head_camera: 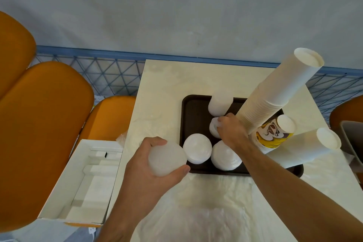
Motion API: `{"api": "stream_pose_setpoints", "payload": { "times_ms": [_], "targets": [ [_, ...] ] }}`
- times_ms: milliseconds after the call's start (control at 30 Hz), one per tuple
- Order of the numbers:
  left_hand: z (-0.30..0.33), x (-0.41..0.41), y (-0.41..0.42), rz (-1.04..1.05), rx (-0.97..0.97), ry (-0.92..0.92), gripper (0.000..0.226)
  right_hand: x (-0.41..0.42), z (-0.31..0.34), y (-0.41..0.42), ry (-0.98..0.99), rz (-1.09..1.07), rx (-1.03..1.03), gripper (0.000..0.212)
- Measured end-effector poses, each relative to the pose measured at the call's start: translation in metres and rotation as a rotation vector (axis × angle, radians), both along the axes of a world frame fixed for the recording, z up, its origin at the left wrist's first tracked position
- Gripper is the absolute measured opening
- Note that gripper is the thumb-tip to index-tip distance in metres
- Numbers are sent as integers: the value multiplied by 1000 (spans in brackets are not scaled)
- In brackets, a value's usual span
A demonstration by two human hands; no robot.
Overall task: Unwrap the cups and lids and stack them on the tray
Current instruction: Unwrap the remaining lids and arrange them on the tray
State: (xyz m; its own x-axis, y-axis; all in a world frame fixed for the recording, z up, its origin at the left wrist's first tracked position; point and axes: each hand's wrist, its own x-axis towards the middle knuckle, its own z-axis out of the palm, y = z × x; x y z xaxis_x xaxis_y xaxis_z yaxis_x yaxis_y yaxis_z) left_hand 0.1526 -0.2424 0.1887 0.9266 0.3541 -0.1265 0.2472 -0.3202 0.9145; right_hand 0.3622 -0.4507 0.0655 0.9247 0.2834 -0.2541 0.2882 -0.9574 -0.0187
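Observation:
A dark brown tray (193, 112) lies on the cream table. On it stand several stacks of white lids, one at the back (219, 105), one front left (197, 151), one front middle (225, 156). A tall stack of white paper cups (275, 92) rises from the tray's right side, with two shorter cup stacks (306, 145) beside it. My left hand (145, 165) grips a stack of lids (166, 158) just left of the tray. My right hand (231, 130) reaches over the tray and holds a small lid stack (213, 127) at its middle.
Clear plastic wrapping (206, 212) covers the table's near part. An open white cardboard box (86, 180) sits at the left off the table edge. Orange chairs (39, 124) stand left, another chair at the far right. A blue mesh fence (110, 68) runs behind.

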Motion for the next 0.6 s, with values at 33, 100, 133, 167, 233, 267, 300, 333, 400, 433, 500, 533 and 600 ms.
{"api": "stream_pose_setpoints", "payload": {
  "times_ms": [33,100,133,167,233,267,300,333,400,433,500,533,600],
  "targets": [
    [0,0,1,2,-5,0,75,0,0,1,5,-17,13,40],
    [0,0,1,8,-6,5,74,1,4,5,18,-75,64,53],
    [0,0,1,7,-2,8,74,2,4,7,31,-104,98,57],
    [0,0,0,7,4,12,73,3,4,8,47,-118,106,60],
    [0,0,0,5,7,16,73,5,3,8,62,-116,104,61],
    [-1,0,0,6,6,16,72,7,2,8,68,-113,103,60],
    [-1,0,0,6,5,16,72,8,1,7,75,-108,103,60],
    [-1,0,0,8,7,17,72,9,2,7,76,-101,105,59],
    [-2,0,0,13,13,23,72,11,3,8,68,-90,115,57],
    [-3,-1,0,15,17,25,72,12,4,8,66,-80,123,55],
    [-3,-1,0,13,24,23,73,14,3,9,52,-71,137,53],
    [-3,-2,1,13,25,21,73,15,3,9,44,-65,145,52],
    [-3,-3,1,15,27,25,73,15,2,9,38,-60,150,52]
  ]
}}
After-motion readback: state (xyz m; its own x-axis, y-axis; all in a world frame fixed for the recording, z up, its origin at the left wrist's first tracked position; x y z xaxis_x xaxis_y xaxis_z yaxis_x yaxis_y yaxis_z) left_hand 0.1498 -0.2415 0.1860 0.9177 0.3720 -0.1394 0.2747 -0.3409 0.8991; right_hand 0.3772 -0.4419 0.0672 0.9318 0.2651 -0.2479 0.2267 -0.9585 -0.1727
